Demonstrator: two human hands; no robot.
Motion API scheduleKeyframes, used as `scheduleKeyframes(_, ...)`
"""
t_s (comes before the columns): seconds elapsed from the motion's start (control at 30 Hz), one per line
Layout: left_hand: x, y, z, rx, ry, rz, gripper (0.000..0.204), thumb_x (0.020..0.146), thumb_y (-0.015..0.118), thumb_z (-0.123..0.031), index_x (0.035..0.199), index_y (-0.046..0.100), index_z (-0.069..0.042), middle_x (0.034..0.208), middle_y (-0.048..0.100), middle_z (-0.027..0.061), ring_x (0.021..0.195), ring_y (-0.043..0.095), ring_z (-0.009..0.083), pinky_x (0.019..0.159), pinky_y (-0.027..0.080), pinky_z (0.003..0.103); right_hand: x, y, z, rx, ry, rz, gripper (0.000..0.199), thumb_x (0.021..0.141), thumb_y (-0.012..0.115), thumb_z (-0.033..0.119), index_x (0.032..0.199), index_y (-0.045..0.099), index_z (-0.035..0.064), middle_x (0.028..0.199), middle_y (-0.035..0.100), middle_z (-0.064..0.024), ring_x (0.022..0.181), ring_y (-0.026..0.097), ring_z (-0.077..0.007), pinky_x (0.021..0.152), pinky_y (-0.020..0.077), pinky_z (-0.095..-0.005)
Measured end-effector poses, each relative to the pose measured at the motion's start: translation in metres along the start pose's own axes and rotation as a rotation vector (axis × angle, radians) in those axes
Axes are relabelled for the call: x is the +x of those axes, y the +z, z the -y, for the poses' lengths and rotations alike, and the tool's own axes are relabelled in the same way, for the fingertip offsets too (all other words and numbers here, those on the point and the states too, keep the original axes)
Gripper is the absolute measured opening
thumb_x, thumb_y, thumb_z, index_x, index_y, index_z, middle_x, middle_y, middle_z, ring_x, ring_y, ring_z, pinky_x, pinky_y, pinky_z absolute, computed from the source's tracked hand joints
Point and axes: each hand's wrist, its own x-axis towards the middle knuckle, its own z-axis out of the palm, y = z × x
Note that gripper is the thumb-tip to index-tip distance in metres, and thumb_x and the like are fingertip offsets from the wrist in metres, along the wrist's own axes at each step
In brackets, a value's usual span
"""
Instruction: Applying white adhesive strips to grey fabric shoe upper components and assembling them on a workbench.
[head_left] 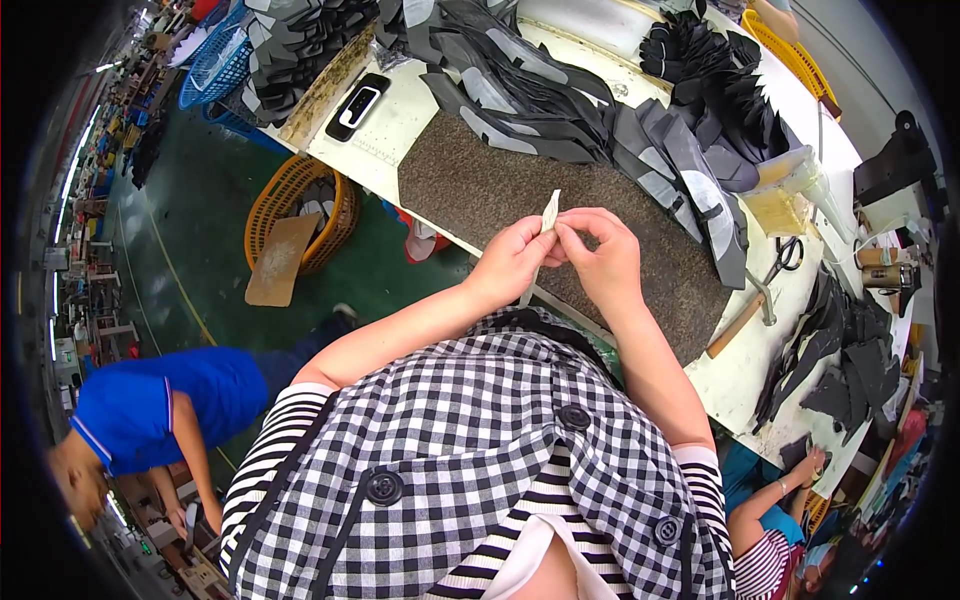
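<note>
A narrow cream-coloured strip [551,210], perhaps tape or folded paper, stands up between my hands over the near edge of the brown rough mat [665,300]. My left hand [510,260] pinches it from the left, thumb and fingers pressed together. From the other side, my right hand [608,262] is also closed on the strip, its thumb and forefinger meeting near the lower part. A lower end hangs below the left fingers. Beyond the mat lie overlapping dark grey cut pieces [500,90], some with pale grey patches.
Right of the mat are a wooden-handled hammer [735,327], scissors [785,258], a yellowish plastic container [780,198] and black scraps [855,375]. A phone [358,107] lies far left. An orange basket [258,220] stands on the floor. People in blue [180,400] and stripes [762,565] are nearby.
</note>
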Motion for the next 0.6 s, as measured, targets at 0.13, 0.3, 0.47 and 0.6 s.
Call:
scheduleKeyframes(0.13, 0.004, 0.003, 0.005, 0.05, 0.027, -0.019, 0.028, 0.101, 0.046, -0.02, 0.115, 0.055, 0.003, 0.099, 0.063, 0.0072, 0.092, 0.064, 0.0146, 0.082, 0.054, 0.029, 0.0, -0.004, -0.001, -0.038, -0.034, 0.005, 0.011, 0.079, 0.071, 0.008, 0.089, 0.072, 0.0027, 0.095, 0.07, -0.0101, 0.091, 0.067, -0.0223, 0.082, 0.0513, -0.032)
scheduleKeyframes(0.3, 0.006, 0.006, -0.004, -0.072, -0.008, -0.135, 0.026, 0.101, 0.045, -0.018, 0.113, 0.055, 0.003, 0.098, 0.064, 0.01, 0.092, 0.065, 0.0177, 0.081, 0.055, 0.031, 0.001, -0.008, -0.003, -0.107, -0.064, -0.027, 0.012, 0.078, 0.072, 0.007, 0.089, 0.072, 0.003, 0.094, 0.07, -0.0106, 0.089, 0.067, -0.0226, 0.082, 0.0514, -0.0315)
scheduleKeyframes(0.47, 0.017, -0.041, -0.028, -0.529, 0.064, -0.476, 0.023, 0.102, 0.042, -0.017, 0.111, 0.054, 0.001, 0.087, 0.062, 0.0094, 0.083, 0.064, 0.0231, 0.077, 0.054, 0.032, 0.0, -0.025, -0.034, 0.313, 0.305, -0.157, 0.012, 0.084, 0.07, 0.009, 0.092, 0.071, -0.0004, 0.087, 0.07, -0.0049, 0.078, 0.064, -0.0109, 0.074, 0.0498, -0.0236)
scheduleKeyframes(0.6, 0.01, -0.049, -0.049, -0.112, 0.056, -0.277, 0.021, 0.095, 0.057, -0.019, 0.106, 0.06, -0.002, 0.079, 0.057, 0.0006, 0.074, 0.056, 0.0128, 0.067, 0.046, 0.026, -0.001, -0.026, -0.038, 0.474, 0.343, -0.098, 0.013, 0.087, 0.07, 0.01, 0.094, 0.071, -0.0003, 0.09, 0.069, -0.002, 0.079, 0.061, -0.0069, 0.071, 0.0478, -0.0204)
